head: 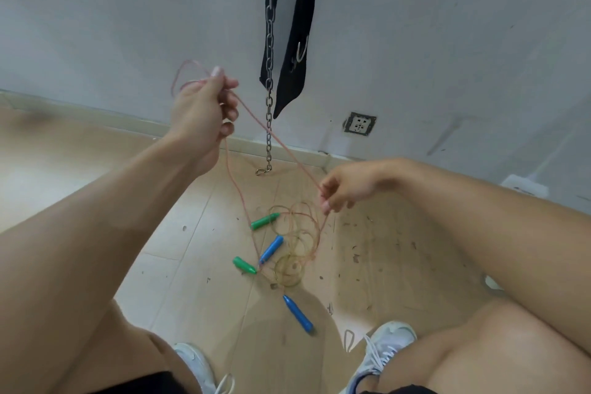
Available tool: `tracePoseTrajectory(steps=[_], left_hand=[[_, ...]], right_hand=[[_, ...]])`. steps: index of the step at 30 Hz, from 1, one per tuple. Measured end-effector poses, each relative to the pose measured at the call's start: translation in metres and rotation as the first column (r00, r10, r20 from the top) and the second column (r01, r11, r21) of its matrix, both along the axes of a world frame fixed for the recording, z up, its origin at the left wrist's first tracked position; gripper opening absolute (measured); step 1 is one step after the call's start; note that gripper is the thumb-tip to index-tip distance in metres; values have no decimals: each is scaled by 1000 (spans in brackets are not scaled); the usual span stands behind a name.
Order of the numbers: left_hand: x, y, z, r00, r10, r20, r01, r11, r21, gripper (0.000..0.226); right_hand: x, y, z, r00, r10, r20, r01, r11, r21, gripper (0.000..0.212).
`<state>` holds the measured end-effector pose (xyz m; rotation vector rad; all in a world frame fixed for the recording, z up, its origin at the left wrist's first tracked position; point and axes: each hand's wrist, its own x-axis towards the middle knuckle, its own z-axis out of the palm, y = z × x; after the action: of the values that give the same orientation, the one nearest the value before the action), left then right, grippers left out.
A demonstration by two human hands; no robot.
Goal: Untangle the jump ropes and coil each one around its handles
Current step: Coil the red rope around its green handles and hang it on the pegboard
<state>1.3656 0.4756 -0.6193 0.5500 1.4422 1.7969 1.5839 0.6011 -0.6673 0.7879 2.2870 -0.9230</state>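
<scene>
Ropes: two thin ropes, a pink rope (294,157) and a yellowish rope (289,269), lie tangled in loops on the floor (192,297) in front of the person's feet.
Handles: four on the floor, two green handles (264,221) (244,265) and two blue handles (271,249) (297,313), all beside the tangle.
Left hand (201,109): raised, fingers curled round a loop of the pink rope.
Right hand (343,190): lower, fingertips pinching the same pink strand just above the tangle.
Surroundings: a metal chain (269,105) and a black strap (297,41) hang against the wall (447,41); two white shoes (383,352) (195,365).
</scene>
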Motion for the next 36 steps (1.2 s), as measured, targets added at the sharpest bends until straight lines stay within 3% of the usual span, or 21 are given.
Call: tracePoseTrajectory(steps=[1, 3, 6, 9, 11, 14, 16, 17, 18, 19, 21, 23, 25, 28, 32, 34, 36], left_hand=[[-6, -1, -2, 999, 34, -16, -34, 999, -21, 27], [-12, -5, -9, 997, 9, -83, -18, 993, -118, 21], [1, -11, -16, 958, -263, -116, 214, 922, -323, 15], [22, -14, -16, 863, -501, -60, 439, 803, -403, 28], [34, -15, -15, 770, -637, -35, 577, 718, -390, 31], [46, -16, -14, 643, -764, -58, 685, 607, -403, 18], [49, -15, -15, 660, -742, -117, 651, 643, -402, 19], [49, -14, -16, 695, -704, -147, 615, 688, -385, 21], [48, -13, -17, 738, -655, -161, 577, 737, -353, 22], [47, -12, -18, 782, -604, -155, 541, 781, -311, 22], [44, -11, -17, 845, -523, -111, 490, 841, -228, 21], [43, -9, -15, 878, -475, -53, 463, 873, -157, 20], [44, -8, -12, 892, -451, -3, 448, 887, -115, 21], [44, -5, -11, 905, -424, 20, 424, 901, -90, 20], [32, -2, -9, 959, -280, 31, 281, 958, -48, 19], [24, -2, -7, 981, -193, 33, 194, 980, -37, 18], [18, -2, -8, 988, -155, 3, 155, 986, -69, 16]], right_hand=[[5, 3, 0, 998, -64, -25, 63, 997, -39, 6], [7, 4, 9, 939, -300, -169, 251, 931, -264, 13], [-6, -3, 43, 674, -664, -324, 339, 668, -663, 19], [-22, -10, 72, 379, -872, -311, 204, 406, -891, 17], [-27, -9, 82, 204, -949, -238, 109, 264, -958, 16], [-28, 4, 82, -80, -987, -141, 49, 138, -989, 14], [-24, 16, 71, -208, -970, -123, 69, 111, -991, 8], [-21, 20, 65, -218, -965, -147, 128, 121, -984, 6], [-17, 22, 59, -174, -964, -203, 228, 161, -960, 6], [-13, 22, 53, -68, -961, -267, 342, 229, -911, 10], [-5, 16, 46, 297, -895, -332, 488, 441, -753, 20], [-1, 2, 43, 644, -705, -296, 426, 652, -627, 27], [-2, -11, 39, 809, -519, -277, 306, 773, -555, 36], [-11, -27, 30, 923, -262, -281, 168, 933, -318, 34], [-13, -40, 12, 991, -64, -117, 38, 976, -213, 23], [-11, -42, 6, 993, -45, -109, 21, 976, -215, 20], [-11, -40, 9, 972, -164, -165, 97, 931, -353, 21]])
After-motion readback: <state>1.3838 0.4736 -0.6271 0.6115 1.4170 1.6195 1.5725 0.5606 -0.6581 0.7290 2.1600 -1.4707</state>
